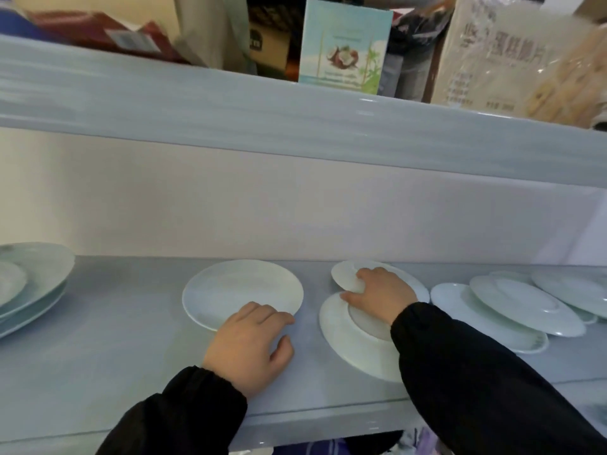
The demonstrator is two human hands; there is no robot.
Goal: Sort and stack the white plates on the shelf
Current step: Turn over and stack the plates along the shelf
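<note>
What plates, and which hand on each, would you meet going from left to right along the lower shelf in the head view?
Stack of plates → single flat plate under the left hand → small plate gripped by the right hand → overlapping plates.

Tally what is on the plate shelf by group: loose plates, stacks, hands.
Single plate lying alone: 1
Stack at far left: 1
Plates under the right hand: 3, small plate gripped
Overlapping pile at right: 1, count unclear
Hands: 2, left hand on the lone plate
Total: 8

head view, close, facing shelf (131, 356)
</note>
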